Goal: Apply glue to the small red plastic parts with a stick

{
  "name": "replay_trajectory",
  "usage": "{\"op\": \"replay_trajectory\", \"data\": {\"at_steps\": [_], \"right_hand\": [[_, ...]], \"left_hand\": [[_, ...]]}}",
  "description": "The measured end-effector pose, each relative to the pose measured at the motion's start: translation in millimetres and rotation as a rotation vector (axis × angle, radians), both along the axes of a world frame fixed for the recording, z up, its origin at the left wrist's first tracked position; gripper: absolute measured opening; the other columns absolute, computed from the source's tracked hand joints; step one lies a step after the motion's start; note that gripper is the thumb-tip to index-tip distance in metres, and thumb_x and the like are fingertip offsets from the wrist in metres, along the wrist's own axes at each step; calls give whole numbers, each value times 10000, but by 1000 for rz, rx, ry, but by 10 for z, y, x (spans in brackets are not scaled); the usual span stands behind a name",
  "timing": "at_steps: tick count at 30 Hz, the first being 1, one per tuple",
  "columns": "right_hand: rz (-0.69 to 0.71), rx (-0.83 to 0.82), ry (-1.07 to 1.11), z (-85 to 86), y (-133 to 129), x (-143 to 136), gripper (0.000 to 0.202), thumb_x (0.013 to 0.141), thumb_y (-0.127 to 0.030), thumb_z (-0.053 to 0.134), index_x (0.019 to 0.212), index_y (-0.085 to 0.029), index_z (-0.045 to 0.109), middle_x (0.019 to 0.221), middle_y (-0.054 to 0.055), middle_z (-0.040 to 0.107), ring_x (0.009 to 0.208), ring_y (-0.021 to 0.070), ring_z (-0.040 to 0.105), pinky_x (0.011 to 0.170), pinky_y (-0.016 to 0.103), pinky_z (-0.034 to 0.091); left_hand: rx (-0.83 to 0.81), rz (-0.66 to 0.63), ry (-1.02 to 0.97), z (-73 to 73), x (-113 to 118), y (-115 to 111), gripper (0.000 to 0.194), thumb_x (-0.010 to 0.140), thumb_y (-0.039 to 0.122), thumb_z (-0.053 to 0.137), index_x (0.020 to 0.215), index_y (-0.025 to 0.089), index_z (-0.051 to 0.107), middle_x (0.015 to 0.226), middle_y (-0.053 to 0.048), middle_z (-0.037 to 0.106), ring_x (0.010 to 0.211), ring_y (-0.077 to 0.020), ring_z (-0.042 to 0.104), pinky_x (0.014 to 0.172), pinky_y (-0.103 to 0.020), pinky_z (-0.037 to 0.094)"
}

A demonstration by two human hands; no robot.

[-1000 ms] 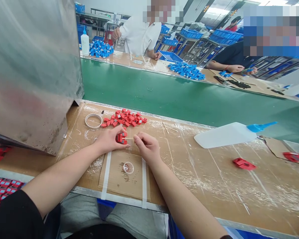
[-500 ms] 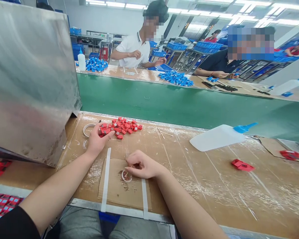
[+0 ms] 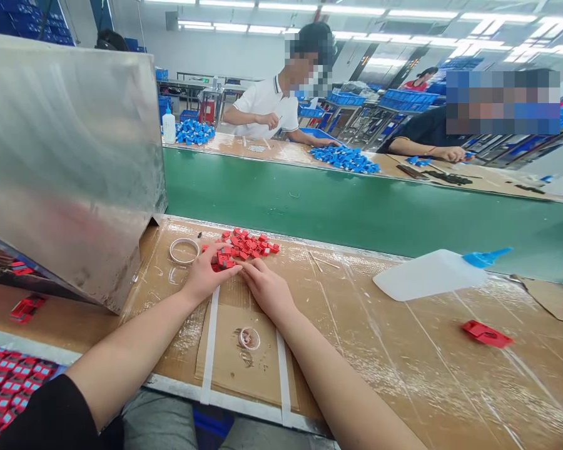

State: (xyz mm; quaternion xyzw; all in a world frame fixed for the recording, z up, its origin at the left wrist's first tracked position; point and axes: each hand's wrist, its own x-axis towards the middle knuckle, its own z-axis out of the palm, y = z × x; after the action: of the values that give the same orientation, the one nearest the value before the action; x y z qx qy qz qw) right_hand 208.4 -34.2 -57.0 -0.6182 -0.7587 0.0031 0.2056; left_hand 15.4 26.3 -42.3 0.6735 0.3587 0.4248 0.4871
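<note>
My left hand [image 3: 205, 272] is closed on a small red plastic part [image 3: 224, 257], held in front of a pile of like red parts [image 3: 251, 244]. My right hand [image 3: 267, 287] meets it there, its thumb and fingertips pinched together close to the held part. Whatever sits in that pinch is too small to make out. Below the hands, a small round clear dish [image 3: 249, 338] with a brownish residue rests on a cardboard sheet [image 3: 228, 375] taped to the bench. A ring of tape [image 3: 184, 250] lies left of the pile.
A metal box [image 3: 75, 162] stands at the left. Right of the hands are thin sticks [image 3: 323, 260], a white squeeze bottle [image 3: 431, 275] on its side and a loose red part [image 3: 486, 334]. Beyond a green belt [image 3: 281, 194], co-workers sit by blue parts [image 3: 347, 159].
My right hand has left the dish and moved up to the red part in my left hand. The view has shifted slightly. Across the belt, a co-worker's hand has lowered to the blue pile.
</note>
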Motion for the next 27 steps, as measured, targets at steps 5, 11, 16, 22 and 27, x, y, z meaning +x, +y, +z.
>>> {"op": "replay_trajectory", "data": {"at_steps": [5, 11, 16, 22, 27], "right_hand": [[62, 93, 204, -7, 14, 31, 193, 1109, -315, 499, 1090, -218, 665, 1177, 66, 615, 882, 225, 660, 665, 302, 498], [207, -11, 437, -24, 12, 103, 291, 1082, -469, 546, 1085, -205, 670, 943, 59, 653, 791, 243, 633, 670, 337, 501], [265, -76, 525, -41, -38, 191, 346, 1075, -509, 569, 1125, -215, 742, 1060, 99, 633, 891, 269, 628, 767, 385, 528], [243, 95, 597, 45, -78, 184, 332, 1083, -526, 603, 1098, -244, 779, 1068, 87, 639, 944, 278, 636, 830, 402, 526], [272, 302, 615, 197, -167, 10, 193, 1106, -363, 610, 1196, -271, 755, 1113, 92, 632, 972, 273, 630, 825, 407, 529]], "left_hand": [[24, -3, 53, 19, -20, -19, 604, 793, 494, 795, 1297, 227, 594, 1097, -43, 702, 960, -188, 688, 901, -313, 569], [52, -7, 88, 74, -48, -57, 559, 799, 499, 792, 1267, 252, 611, 1022, -4, 703, 916, -173, 672, 875, -290, 546], [43, -11, 108, 63, -53, -50, 563, 801, 531, 788, 1258, 255, 611, 967, 8, 697, 880, -169, 662, 836, -276, 534], [94, 22, 320, 64, -52, -67, 590, 785, 594, 782, 1274, 294, 642, 1013, -3, 722, 910, -202, 678, 820, -290, 512], [210, -30, 538, 34, -21, -113, 571, 782, 639, 760, 1253, 330, 664, 969, 0, 735, 879, -236, 698, 743, -290, 489]]}}
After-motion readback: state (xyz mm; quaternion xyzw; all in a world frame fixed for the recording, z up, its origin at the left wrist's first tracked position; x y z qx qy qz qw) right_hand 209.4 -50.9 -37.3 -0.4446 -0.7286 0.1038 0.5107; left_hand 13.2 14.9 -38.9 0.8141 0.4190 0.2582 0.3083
